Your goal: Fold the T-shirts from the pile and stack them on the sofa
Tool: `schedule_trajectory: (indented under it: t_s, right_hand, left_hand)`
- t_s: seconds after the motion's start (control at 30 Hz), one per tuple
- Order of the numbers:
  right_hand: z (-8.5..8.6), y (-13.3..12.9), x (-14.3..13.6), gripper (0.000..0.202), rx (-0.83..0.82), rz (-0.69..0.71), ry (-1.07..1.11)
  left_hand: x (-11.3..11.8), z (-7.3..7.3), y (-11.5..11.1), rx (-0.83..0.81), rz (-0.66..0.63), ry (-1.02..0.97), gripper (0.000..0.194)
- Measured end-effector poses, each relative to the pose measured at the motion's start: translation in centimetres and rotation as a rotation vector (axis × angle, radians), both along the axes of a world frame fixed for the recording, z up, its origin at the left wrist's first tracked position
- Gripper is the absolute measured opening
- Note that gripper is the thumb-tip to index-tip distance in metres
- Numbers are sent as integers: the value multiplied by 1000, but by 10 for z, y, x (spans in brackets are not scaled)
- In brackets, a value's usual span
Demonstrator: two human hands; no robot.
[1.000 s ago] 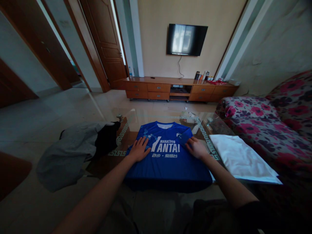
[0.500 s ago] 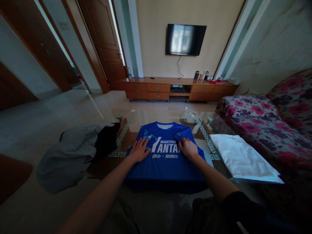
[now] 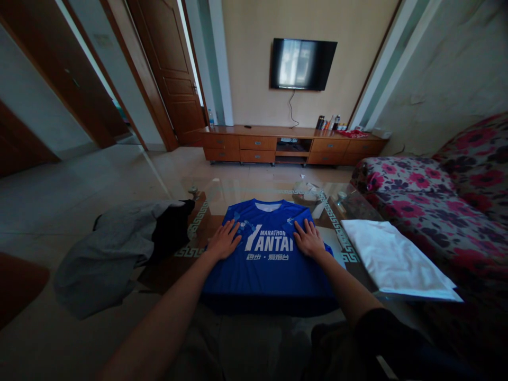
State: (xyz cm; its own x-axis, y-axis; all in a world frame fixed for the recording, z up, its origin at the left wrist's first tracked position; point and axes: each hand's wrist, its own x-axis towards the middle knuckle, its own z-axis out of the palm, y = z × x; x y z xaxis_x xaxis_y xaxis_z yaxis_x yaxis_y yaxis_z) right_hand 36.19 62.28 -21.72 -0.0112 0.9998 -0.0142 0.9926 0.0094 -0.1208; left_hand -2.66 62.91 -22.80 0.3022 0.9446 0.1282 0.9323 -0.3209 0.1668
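Note:
A blue T-shirt (image 3: 265,275) with white "Marathon Yantai" lettering lies front side up on a glass coffee table (image 3: 210,198). Its collar points away from me, and its lower part hangs over the near edge. My left hand (image 3: 225,241) rests flat on the shirt's left side, fingers apart. On the right side, below the shoulder, my right hand (image 3: 309,241) lies with its fingers spread on the cloth. Both sleeves appear turned inward over the front, partly hidden by my hands.
Grey and black clothing (image 3: 115,248) drapes over the table's left side. A folded white garment (image 3: 397,259) lies at the right edge, beside a floral sofa (image 3: 428,211). Beyond stand a wooden TV cabinet (image 3: 257,143) and a wall-mounted television (image 3: 304,63).
My right hand has let go of the right sleeve and opened out flat on the shirt. That sleeve now lies flatter. My left hand has shifted slightly left.

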Motion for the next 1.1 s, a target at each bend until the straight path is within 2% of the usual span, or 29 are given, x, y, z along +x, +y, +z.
schedule_trajectory:
  t_s: [0.1,0.23,0.4,0.47,0.57,0.63,0.73,0.83,0.97,1.1]
  right_hand:
    - [-3,0,-1,68,-38,-9,-3]
    - [4,3,-4,73,-36,-1,-7]
    - [11,13,-8,68,42,-18,-4]
    - [10,17,-9,71,13,13,-1]
    - [8,24,-11,80,-47,45,-5]
    - [9,31,-10,80,-31,27,4]
    - [9,44,-5,74,52,-34,15]
    - [4,54,4,75,56,-83,6]
    - [-8,58,13,81,32,-96,-10]
    - [-12,57,13,82,55,-98,10]
  left_hand:
    - [-1,-6,0,-60,21,12,68]
    - [3,2,3,-97,56,11,72]
    - [9,14,15,59,92,-14,58]
    - [8,12,19,92,108,-4,60]
    - [6,6,26,19,137,19,69]
    - [5,4,32,-7,161,24,70]
    - [4,4,40,52,198,15,70]
    - [2,1,47,68,219,0,75]
    - [-1,-7,51,14,219,-14,79]
    - [-2,-8,51,60,226,-24,74]
